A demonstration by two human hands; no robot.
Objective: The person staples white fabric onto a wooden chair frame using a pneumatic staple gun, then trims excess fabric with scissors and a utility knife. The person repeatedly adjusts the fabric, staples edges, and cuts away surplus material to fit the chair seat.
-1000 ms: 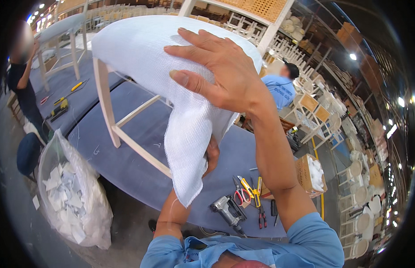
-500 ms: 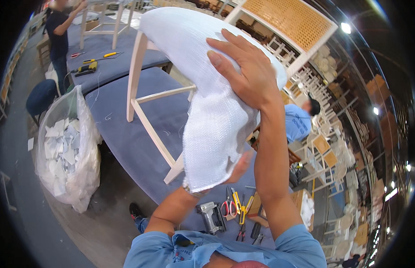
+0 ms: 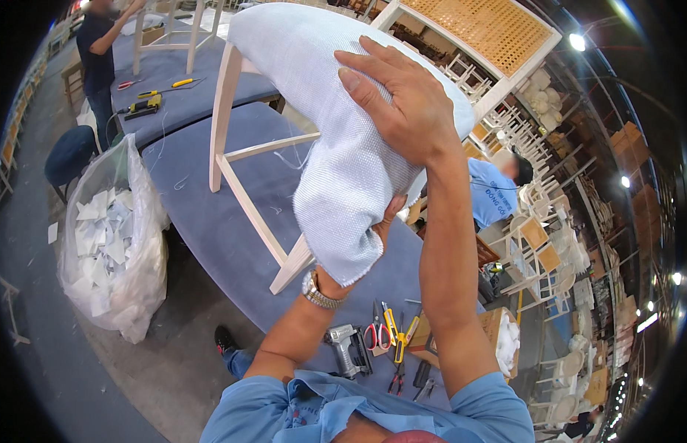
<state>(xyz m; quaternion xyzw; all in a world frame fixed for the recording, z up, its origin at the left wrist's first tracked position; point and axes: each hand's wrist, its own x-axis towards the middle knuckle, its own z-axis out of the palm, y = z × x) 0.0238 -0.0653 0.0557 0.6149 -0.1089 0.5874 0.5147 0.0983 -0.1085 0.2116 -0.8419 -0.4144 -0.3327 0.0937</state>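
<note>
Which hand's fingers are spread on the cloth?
The right hand, laid over the cloth. The left hand is lower, partly hidden by the cloth's hanging end, and has a watch on its wrist.

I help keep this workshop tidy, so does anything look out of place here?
Mostly small litter: a pale scrap lies on the floor, outside the clear bag that holds similar scraps, and loose threads lie on the blue-grey tabletop near the chair. Nothing else stands out.
</note>
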